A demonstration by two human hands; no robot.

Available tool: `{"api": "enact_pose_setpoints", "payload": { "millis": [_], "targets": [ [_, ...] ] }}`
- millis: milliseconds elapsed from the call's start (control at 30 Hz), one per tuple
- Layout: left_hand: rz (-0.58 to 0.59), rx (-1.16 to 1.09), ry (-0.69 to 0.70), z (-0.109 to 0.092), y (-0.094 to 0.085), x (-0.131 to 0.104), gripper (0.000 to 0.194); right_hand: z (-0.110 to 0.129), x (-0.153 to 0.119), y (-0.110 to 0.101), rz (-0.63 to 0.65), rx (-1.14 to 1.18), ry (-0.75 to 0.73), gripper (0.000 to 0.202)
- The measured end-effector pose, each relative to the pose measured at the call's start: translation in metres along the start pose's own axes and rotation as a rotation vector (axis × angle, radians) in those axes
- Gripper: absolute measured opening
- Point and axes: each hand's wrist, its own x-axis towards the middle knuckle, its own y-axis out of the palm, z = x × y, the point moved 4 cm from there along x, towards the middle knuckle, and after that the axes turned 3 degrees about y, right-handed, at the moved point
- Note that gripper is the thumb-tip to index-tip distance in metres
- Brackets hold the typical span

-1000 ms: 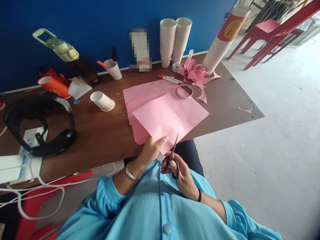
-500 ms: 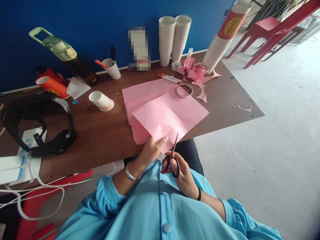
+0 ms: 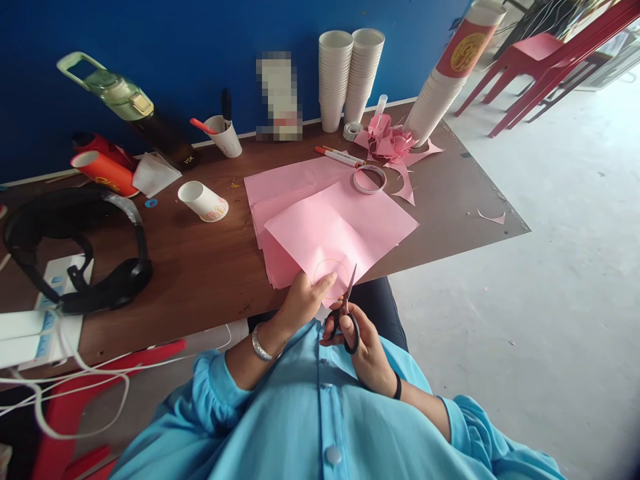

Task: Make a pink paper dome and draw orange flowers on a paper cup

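A sheet of pink paper (image 3: 340,220) is pinched by my left hand (image 3: 303,300) at its near corner, thumb on top. Beside the thumb, a thin circle is drawn on the sheet. Black-handled scissors (image 3: 346,320) are in my right hand (image 3: 370,347), fingers through the handle loops. The blades point away from me, at the sheet's near right edge next to the circle. More pink sheets (image 3: 273,187) lie underneath on the table. A roll of tape (image 3: 370,180) rests on the far part of the held sheet.
Pink paper flowers (image 3: 390,140), scraps and markers (image 3: 340,157) lie at the back. Stacks of paper cups (image 3: 335,80) stand against the blue wall. At the left are a lone paper cup (image 3: 203,201), a bottle (image 3: 140,113) and a black headset-like strap (image 3: 75,253).
Almost nothing differs. Both hands, the paper and the scissors keep their places, with only a very slight shift of the view.
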Motion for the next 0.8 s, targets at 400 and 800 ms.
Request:
{"api": "enact_pose_setpoints", "payload": {
  "millis": [400,800],
  "targets": [
    [-0.020,-0.027,-0.018,0.002,0.000,0.000,0.027,0.001,0.001,-0.001,-0.006,-0.016,-0.004,0.050],
    [-0.080,-0.049,-0.054,0.009,-0.002,0.000,0.026,0.002,0.001,-0.002,-0.005,0.034,0.002,0.049]
  ]
}}
